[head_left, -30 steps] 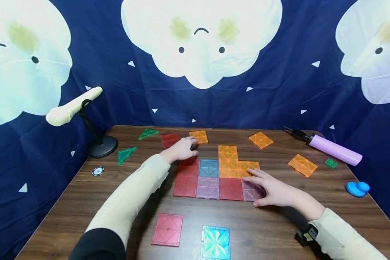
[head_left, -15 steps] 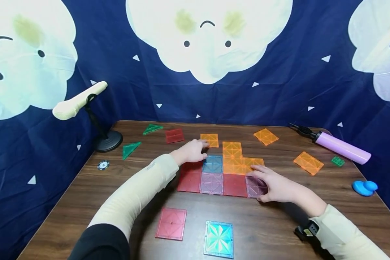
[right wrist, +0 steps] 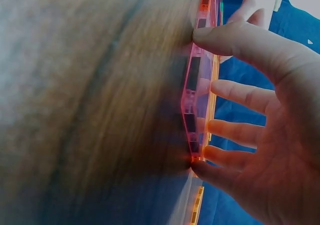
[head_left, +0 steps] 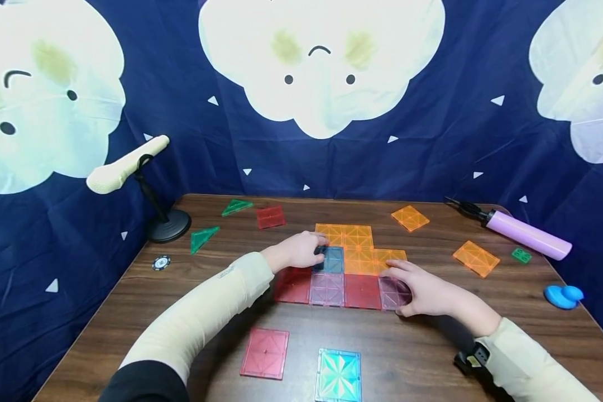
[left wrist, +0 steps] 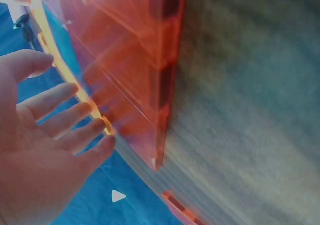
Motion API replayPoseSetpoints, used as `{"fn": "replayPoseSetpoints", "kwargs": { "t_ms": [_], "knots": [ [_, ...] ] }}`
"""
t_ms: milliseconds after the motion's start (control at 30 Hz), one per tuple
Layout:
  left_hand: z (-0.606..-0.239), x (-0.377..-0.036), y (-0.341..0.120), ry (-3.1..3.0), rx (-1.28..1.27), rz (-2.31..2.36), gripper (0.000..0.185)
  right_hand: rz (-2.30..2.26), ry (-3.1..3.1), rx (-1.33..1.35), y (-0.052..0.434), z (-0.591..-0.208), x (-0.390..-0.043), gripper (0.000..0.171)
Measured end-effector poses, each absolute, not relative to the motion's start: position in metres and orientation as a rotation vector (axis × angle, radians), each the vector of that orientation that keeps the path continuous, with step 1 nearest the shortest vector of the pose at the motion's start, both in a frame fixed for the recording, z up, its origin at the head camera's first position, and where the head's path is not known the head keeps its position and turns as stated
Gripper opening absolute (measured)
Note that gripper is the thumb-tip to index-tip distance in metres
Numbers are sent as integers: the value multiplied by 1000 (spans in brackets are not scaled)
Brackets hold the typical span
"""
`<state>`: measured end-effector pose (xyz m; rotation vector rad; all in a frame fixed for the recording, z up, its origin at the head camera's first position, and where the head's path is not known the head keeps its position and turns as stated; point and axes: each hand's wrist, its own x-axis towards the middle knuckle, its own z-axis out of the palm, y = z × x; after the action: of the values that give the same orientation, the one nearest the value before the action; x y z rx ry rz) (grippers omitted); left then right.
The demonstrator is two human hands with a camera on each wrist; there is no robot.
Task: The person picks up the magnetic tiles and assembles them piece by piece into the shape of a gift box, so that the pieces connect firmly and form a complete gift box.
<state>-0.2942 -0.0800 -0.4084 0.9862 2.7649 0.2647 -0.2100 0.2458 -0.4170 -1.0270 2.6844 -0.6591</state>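
**Two hands working a flat patch of translucent magnetic tiles**

The flat patch of joined translucent square tiles (head_left: 349, 268) is lying at the middle of the dark wooden table (head_left: 432, 357), in red, purple, blue and orange. The left hand (head_left: 301, 250) is resting on the patch's far left part, its fingers lying fairly straight and spread over the blue tile (head_left: 333, 260), beside the orange square tile (head_left: 329, 233) at the far edge. The right hand (head_left: 422, 290) is lying over the patch's near right corner, fingers spread and thumb set against the edge of the purple corner tile (right wrist: 194, 92), bracing rather than clamping it.

Nearer the person than the patch, a loose red square tile (head_left: 264, 353) and a teal starburst square tile (head_left: 337, 375) are lying flat. Right of the patch, two loose orange square tiles (head_left: 475, 258) are lying apart, with a lilac cylindrical pump (head_left: 526, 234) and a blue toy duck (head_left: 563, 296) farther out. Left of the patch, two green triangular tiles (head_left: 201, 238) and a black-based microphone stand (head_left: 167, 224) are standing off.
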Motion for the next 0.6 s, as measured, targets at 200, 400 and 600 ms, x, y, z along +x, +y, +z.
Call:
{"fn": "replayPoseSetpoints", "kwargs": {
  "t_ms": [200,400,600],
  "knots": [
    [-400,-261,-85,2802,1116,366,46,-658,2694,-1055,248,-419,-214,72],
    [-384,-192,-92,2830,1410,395,36,-694,2665,-1063,254,-424,-218,73],
    [-387,-126,-100,2702,1692,270,38,-724,2598,-1058,258,-421,-217,72]
  ]
}}
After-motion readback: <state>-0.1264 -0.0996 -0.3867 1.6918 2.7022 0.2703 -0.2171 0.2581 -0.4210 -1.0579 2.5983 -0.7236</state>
